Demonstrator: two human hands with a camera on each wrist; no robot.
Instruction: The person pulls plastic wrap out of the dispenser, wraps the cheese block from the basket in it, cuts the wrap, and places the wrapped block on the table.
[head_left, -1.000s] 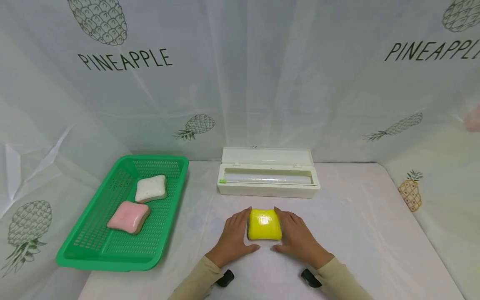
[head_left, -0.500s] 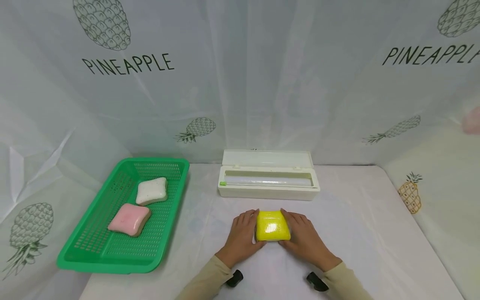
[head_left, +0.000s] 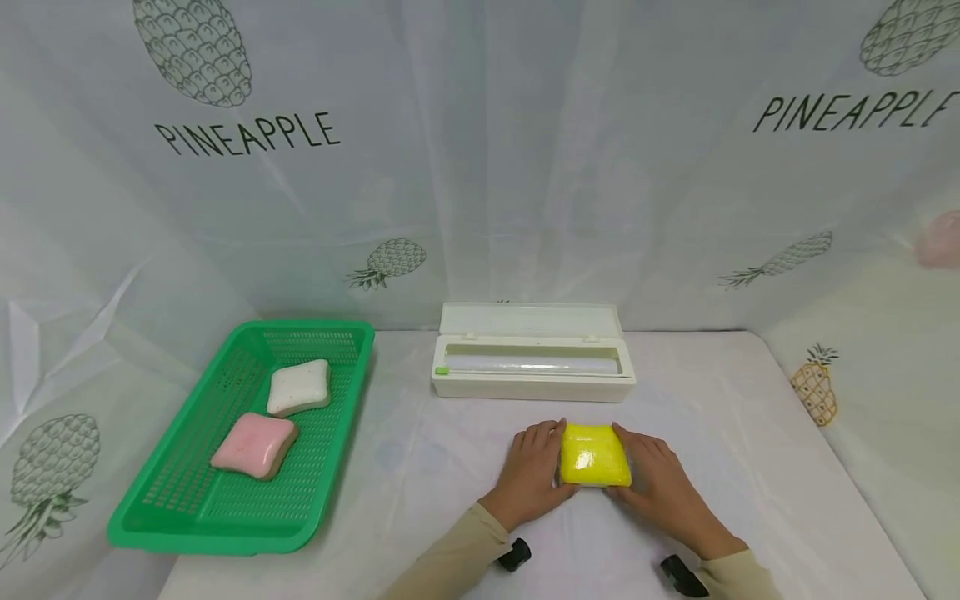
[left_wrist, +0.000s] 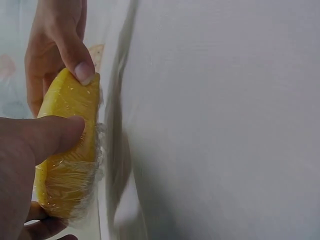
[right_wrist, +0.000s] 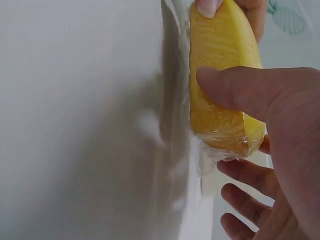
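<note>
Both my hands hold a yellow sponge (head_left: 596,455) wrapped in clear film, in front of the long white box. My left hand (head_left: 531,473) grips its left end and my right hand (head_left: 667,487) its right end. In the left wrist view, the left thumb presses the near side of the sponge (left_wrist: 75,107), and crinkled film gathers at its end and lower edge. The right thumb presses the same side in the right wrist view, where some right fingers (right_wrist: 245,200) stand apart beyond the wrapped end. The far side of the sponge is hidden.
A green basket (head_left: 341,467) at the left holds a white sponge (head_left: 300,388) and a pink sponge (head_left: 257,445). The white box (head_left: 532,387) at the back has its lid up, with a roll of film (head_left: 532,364) inside. Pineapple-print curtains (head_left: 517,167) surround the white-covered table (head_left: 420,500).
Both hands have moved to the right across the table, carrying the yellow sponge with them. The thumbs have closed in against its near side. The basket and box stay in place.
</note>
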